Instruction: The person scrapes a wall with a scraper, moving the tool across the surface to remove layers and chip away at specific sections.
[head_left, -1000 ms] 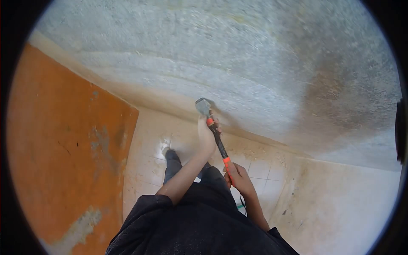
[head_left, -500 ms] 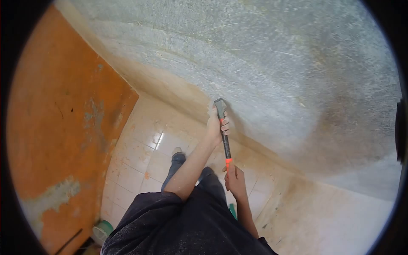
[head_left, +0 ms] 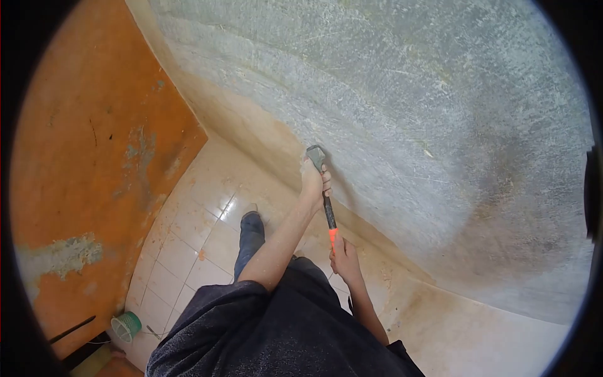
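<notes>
A long scraper-like tool [head_left: 329, 215] with a black and orange handle and a grey head reaches up to the scraped grey wall [head_left: 402, 125]. My left hand [head_left: 314, 181] is wrapped round its upper part, just below the head. Lower down, my right hand [head_left: 344, 256] grips the orange end of the handle. The head lies at the wall's lower part, close to the beige band; whether its edge touches the surface is hard to tell.
An orange wall [head_left: 75, 157] with bare grey patches stands at the left. Bits of debris lie on the tiled floor [head_left: 204, 242] round my feet. A green basket-like container [head_left: 127, 325] sits at the lower left, near a dark rod [head_left: 72, 329].
Both hands and the tool have shifted slightly left in view. The camera view has moved, so more of the green container and the floor shows at the lower left.
</notes>
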